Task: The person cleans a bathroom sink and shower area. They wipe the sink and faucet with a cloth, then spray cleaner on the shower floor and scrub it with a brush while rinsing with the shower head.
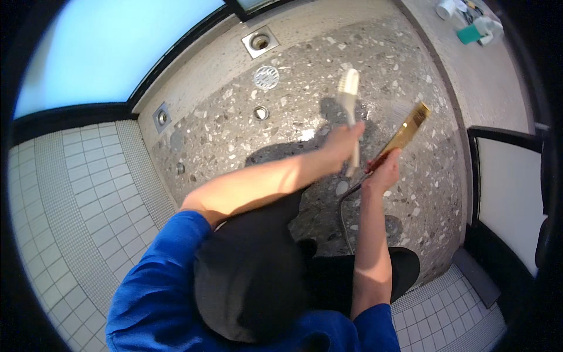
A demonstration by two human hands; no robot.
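My left hand [341, 144] is closed around the handle of a pale scrubbing brush [350, 88]. The brush points away from me, bristles on its left side, slightly blurred. My right hand [384, 171] grips a flat gold-coloured shower head [409, 128], tilted up to the right; a faint spray of water seems to show by its far end. From below that hand a grey hose [342, 212] curves down toward my legs. Under both hands lies a speckled stone floor [299, 111], wet and shiny near the brush.
A square metal drain frame [260, 42], a round drain cover [266, 77] and a small drain ring [261, 112] lie beyond my hands. Another square drain [162, 117] is at the left. Bottles [474, 30] stand on the right ledge [469, 70]. White tiles [88, 193] border the left.
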